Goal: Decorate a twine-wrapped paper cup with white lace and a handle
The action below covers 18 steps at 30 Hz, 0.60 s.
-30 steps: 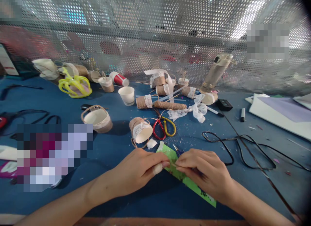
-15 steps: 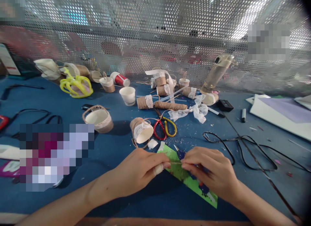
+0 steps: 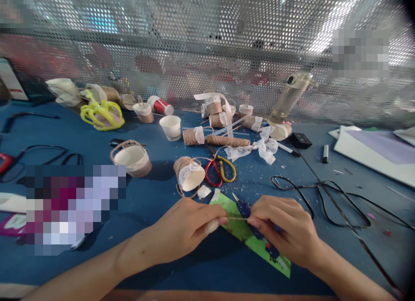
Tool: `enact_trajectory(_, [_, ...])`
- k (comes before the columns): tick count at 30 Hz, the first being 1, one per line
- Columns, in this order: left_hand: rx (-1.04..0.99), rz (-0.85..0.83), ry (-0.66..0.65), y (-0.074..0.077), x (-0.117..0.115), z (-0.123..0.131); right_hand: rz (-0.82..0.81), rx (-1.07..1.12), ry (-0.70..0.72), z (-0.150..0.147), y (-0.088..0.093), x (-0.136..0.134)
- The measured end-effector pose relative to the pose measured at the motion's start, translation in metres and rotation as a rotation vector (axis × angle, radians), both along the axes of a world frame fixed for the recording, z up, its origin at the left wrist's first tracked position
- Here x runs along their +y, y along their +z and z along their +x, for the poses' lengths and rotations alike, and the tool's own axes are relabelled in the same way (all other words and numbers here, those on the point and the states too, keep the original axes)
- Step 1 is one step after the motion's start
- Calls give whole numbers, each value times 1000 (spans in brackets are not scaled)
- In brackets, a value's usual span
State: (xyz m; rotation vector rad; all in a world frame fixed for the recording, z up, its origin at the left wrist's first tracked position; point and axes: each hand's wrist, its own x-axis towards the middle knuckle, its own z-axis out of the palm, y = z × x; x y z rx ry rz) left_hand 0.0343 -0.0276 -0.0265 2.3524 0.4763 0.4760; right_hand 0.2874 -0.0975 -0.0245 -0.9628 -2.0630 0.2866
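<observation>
A short piece of thin brown twine runs between my two hands, above a green strip. My left hand pinches its left end, with a white wrap on one finger. The right end is pinched by my right hand. Beneath my right hand a blue glue gun lies on the green strip, partly hidden. Beyond my hands are a tipped twine-wrapped cup with lace and scissors with red and yellow handles.
An upright cup with a twine handle stands at left. Farther back are a white cup, a twine roll, white lace and several wrapped cups. A black cable lies at right, near white sheets.
My right hand has shifted slightly to the right, and more of the twine shows between my hands. My left hand has hardly moved.
</observation>
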Motion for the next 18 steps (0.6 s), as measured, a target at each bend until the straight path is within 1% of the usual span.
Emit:
enact_trajectory(4, [7, -7, 17, 1, 2, 1, 16, 38, -22, 3, 3, -1])
enact_trajectory(10, [23, -49, 44, 1, 4, 1, 28, 127, -125, 10, 8, -4])
enact_trajectory(14, [7, -25, 56, -1, 4, 1, 25, 178, -174, 9, 10, -6])
enact_trajectory(16, [-6, -7, 61, 0, 3, 1, -14, 171, -171, 7, 9, -5])
enact_trajectory(18, [-18, -2, 59, 1, 2, 1, -58, 131, -125, 5, 7, -3])
